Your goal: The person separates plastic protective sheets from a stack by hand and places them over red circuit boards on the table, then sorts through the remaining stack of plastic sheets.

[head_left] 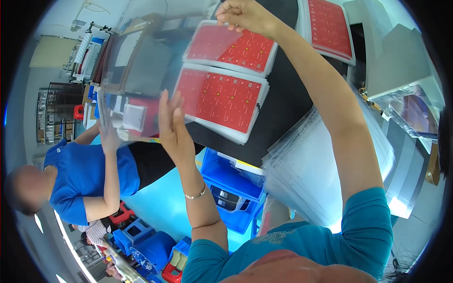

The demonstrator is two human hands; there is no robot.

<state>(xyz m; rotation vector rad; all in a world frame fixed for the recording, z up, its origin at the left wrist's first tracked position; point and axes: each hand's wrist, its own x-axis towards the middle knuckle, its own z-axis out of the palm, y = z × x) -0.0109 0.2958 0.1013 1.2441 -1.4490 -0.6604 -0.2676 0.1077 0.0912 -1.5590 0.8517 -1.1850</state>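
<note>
A large clear plastic sheet (160, 61) is raised at a tilt, partly covering stacks of red printed sheets. My right hand (245, 18) pinches its upper corner. At its lower edge my left hand (175, 129) has the sheet between thumb and fairly straight fingers; the exact contact is hard to see through the haze. Just right of my left hand lies the nearer red printed stack (231, 101), with white markings and small yellow triangles. A second red stack (252, 49) sits beyond it, under my right hand. Both rest on a black table (288, 89).
Another red stack (330, 28) lies at the far right. Several loose clear sheets (311, 165) are piled near my right arm. A co-worker in blue (89, 172) stands at left, one hand (111, 139) at the sheet's far edge. Blue bins (229, 188) stand below the table edge.
</note>
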